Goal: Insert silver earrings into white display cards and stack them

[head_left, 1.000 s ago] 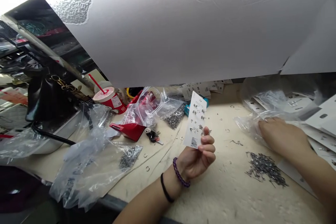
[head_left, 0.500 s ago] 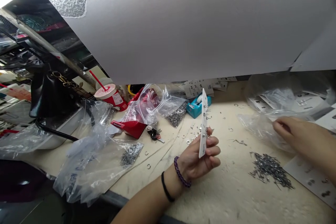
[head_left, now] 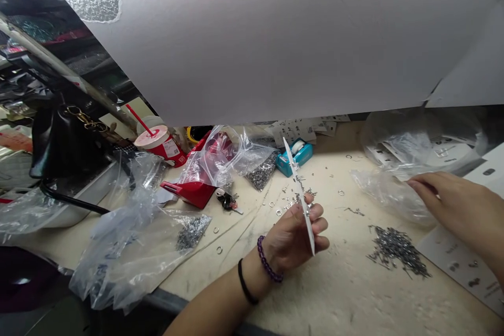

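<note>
Your left hand point(head_left: 290, 241) has a thin white rectangular card point(head_left: 296, 181) gripped between thumb and fingers near its lower end, tilted and turned almost edge-on to you, with small metal pieces jutting from its face. Your right hand point(head_left: 462, 212) is well apart from it, fingers curled together at the edge of a crumpled clear plastic bag point(head_left: 394, 194); you cannot tell from here whether they pinch the film. Between your hands, nearer the right one, a loose pile of dark grey metal pins point(head_left: 397, 252) lies on the pale desk point(head_left: 334, 299), and a teal plastic tape dispenser point(head_left: 303, 156) sits just beyond the card. The card looks light and fairly stiff, so a gentle hold on its bare edges should do; pressing on the metal pieces could bend them or work them loose. The bag looks limp and slippery, easier to take by a bunched fold than by a single flat layer
</note>
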Demonstrator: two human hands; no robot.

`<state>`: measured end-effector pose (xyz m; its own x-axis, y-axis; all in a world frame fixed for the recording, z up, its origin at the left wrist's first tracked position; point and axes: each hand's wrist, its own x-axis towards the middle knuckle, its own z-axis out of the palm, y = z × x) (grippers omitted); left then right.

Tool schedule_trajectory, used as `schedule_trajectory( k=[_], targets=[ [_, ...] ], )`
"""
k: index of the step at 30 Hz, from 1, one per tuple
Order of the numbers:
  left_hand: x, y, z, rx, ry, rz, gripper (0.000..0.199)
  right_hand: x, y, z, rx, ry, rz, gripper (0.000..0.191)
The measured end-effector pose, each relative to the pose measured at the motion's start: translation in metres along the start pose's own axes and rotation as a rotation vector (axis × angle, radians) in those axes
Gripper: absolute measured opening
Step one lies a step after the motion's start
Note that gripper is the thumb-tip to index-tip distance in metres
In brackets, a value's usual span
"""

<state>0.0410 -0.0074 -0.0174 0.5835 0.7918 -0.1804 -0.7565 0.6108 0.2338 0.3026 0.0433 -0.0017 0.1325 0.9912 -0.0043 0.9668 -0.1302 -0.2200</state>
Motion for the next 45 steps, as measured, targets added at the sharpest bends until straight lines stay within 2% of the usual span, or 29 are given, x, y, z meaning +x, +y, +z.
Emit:
schedule_trajectory(
  k=[3, 6, 9, 12, 15, 20, 26, 31, 39, 45],
  targets=[
    [0.001, 0.001, -0.001, -0.033, 0.0, -0.012, 0.025, 0.001, -0.001, -0.006, 0.043, -0.028, 0.058, 0.016],
    [0.001, 0.001, -0.002, -0.041, -0.007, -0.017, 0.024, -0.011, -0.012, -0.008, 0.226, 0.063, 0.026, 0.014],
    [0.001, -0.002, -0.003, -0.026, -0.021, -0.021, 0.023, -0.038, -0.042, 0.0, 0.642, 0.182, -0.186, 0.02],
    [0.001, -0.008, -0.003, 0.01, -0.006, -0.033, 0.02, -0.064, -0.077, 0.013, 0.858, 0.104, -0.484, 0.018],
    [0.001, -0.012, -0.002, 0.042, 0.042, -0.035, 0.019, -0.075, -0.096, 0.024, 0.958, 0.038, -0.54, 0.013],
    [0.0, -0.013, 0.001, 0.06, 0.078, -0.036, 0.022, -0.074, -0.096, 0.027, 1.02, 0.034, -0.554, 0.01],
    [-0.002, -0.014, 0.002, 0.091, 0.076, -0.046, 0.029, -0.075, -0.098, 0.026, 1.015, 0.122, -0.612, 0.011],
    [-0.002, -0.015, 0.0, 0.079, 0.061, -0.061, 0.026, -0.075, -0.1, 0.026, 1.039, 0.141, -0.653, 0.012],
    [-0.002, -0.015, 0.003, 0.086, 0.04, -0.07, 0.027, -0.078, -0.099, 0.028, 1.063, 0.127, -0.611, 0.011],
    [-0.002, -0.016, 0.003, 0.119, 0.024, -0.046, 0.029, -0.078, -0.1, 0.028, 1.065, 0.145, -0.635, 0.014]
  ],
)
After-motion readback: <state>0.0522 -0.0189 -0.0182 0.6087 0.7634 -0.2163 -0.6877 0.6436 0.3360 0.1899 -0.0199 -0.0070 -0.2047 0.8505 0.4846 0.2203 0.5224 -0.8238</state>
